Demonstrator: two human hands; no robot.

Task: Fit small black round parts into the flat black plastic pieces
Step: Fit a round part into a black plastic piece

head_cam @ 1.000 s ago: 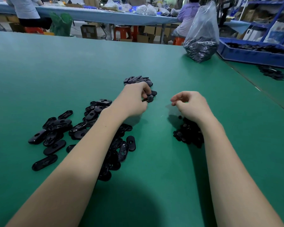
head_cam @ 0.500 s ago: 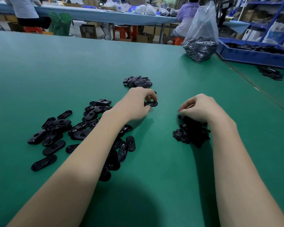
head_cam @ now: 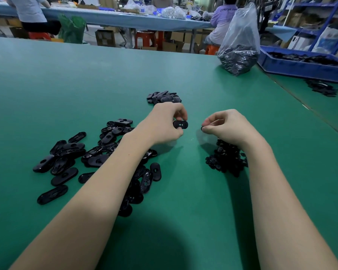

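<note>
- Head view: left hand [head_cam: 162, 123] pinches a flat piece [head_cam: 180, 124] above the table [head_cam: 66, 84].
- Right hand [head_cam: 225, 125] pinches a round part [head_cam: 203, 129] at its fingertips, just above the parts pile [head_cam: 225, 160].

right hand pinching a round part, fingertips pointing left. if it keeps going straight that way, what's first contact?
Most likely the flat black piece held in the left hand. The right hand pinches a small round part, with only bare green table showing between them. Relative height is hard to judge.
</note>
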